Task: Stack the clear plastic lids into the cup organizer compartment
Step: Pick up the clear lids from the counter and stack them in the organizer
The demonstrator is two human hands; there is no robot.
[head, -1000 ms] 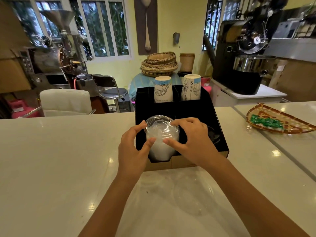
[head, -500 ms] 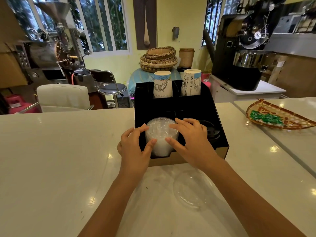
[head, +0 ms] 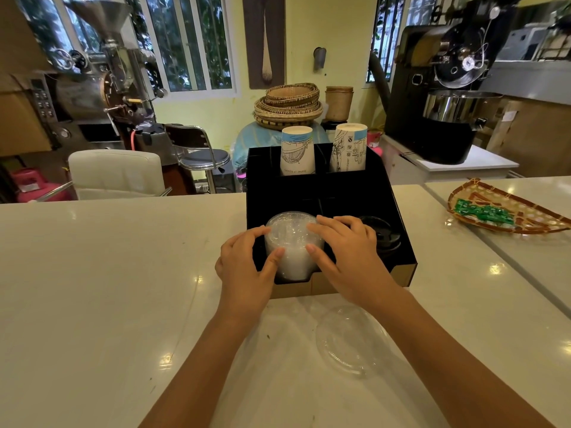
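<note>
A pale glossy desk (head: 92, 273) fills the head view, coffee roasters behind. At twelve o'clock sits the black cup organizer (head: 398, 230); its near-left compartment holds the stack of clear lids (head: 292, 242). The left hand (head: 244, 273) and right hand (head: 349, 254) cup the stack from nine and three o'clock, each grip part-curled around it, likely to keep it aligned. One loose lid (head: 349, 341) lies at six o'clock.

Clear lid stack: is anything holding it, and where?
Both hands: left hand and right hand grip the clear lid stack by its opposite sides.
</note>
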